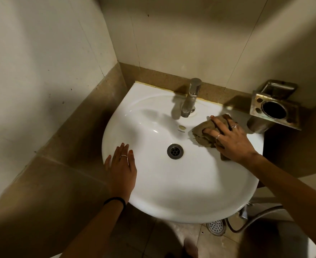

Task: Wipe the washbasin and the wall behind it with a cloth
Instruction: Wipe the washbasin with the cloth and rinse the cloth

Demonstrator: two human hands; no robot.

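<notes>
Cloth (207, 132) under right hand (231, 140), washbasin (172, 183) right rim; left hand (121, 168) on left rim.

You have a washbasin (172, 183) of smooth white ceramic, glazed so glossy that it throws bright highlights, and on it a brown cloth (202, 130) that looks coarse, matt and rumpled. The tap (190, 97) is dull grey metal, spotted rather than shiny, the drain (175, 151) ring is darker metal, and the holder (256, 103) beside the basin is metal too, tarnished with rusty brown patches. Your wall (172, 34) is pale smooth tile with a faint sheen, above a brown, speckled, stone-like band (153, 75).
</notes>
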